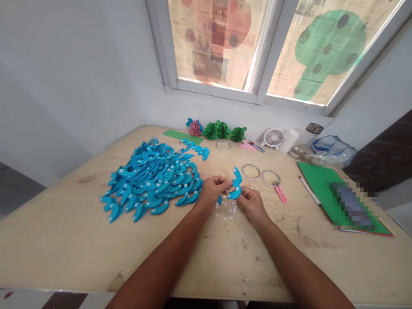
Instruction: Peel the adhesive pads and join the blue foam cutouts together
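Observation:
Between my two hands is a curved blue paper piece [237,176] with small white squares on it. My left hand [214,189] pinches its left side between thumb and fingers. The lower right end of the same piece is pinched by my right hand [252,201]. Small white paper squares [230,210] lie scattered on the table under my hands. Left of my left hand spreads a large heap of blue paper crescents [161,171], many with white squares stuck on. A few joined blue pieces [196,148] lie behind the heap.
Two tape rolls [251,171] and pink-handled scissors [280,192] lie beyond my right hand. Green paper ornaments [222,131], a small fan [273,138] and a bottle [309,135] line the wall. Green sheets [325,184] and a white pen [309,190] are at the right.

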